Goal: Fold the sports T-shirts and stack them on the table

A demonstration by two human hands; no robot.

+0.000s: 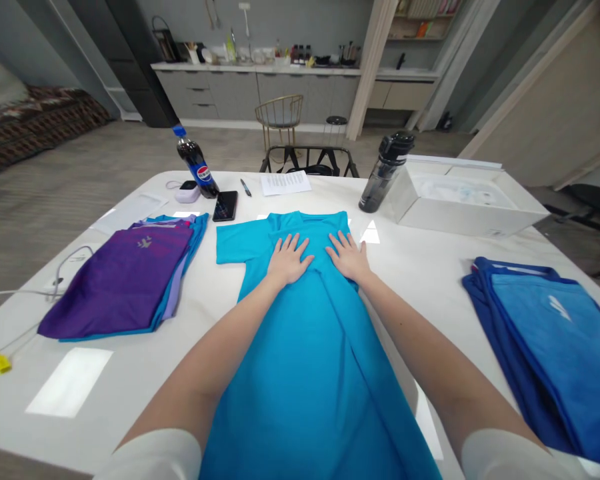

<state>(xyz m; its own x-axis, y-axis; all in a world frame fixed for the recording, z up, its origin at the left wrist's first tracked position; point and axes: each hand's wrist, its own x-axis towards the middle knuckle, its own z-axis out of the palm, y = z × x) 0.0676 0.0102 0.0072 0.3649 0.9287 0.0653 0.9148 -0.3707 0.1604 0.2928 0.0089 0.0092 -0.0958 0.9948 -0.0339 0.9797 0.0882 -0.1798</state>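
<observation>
Keep your left hand [289, 259] and right hand [349, 255] flat, open, gripping nothing; smooth the shirt [300, 347] outward evenly.

Bare forearms w/ white, prob. short, sleeves; no jewellery seen.

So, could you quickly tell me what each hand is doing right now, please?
Left hand: open, fingers spread, pressed flat on the turquoise shirt, holding nothing.
Right hand: open, flat on the same shirt, holding nothing.
</observation>
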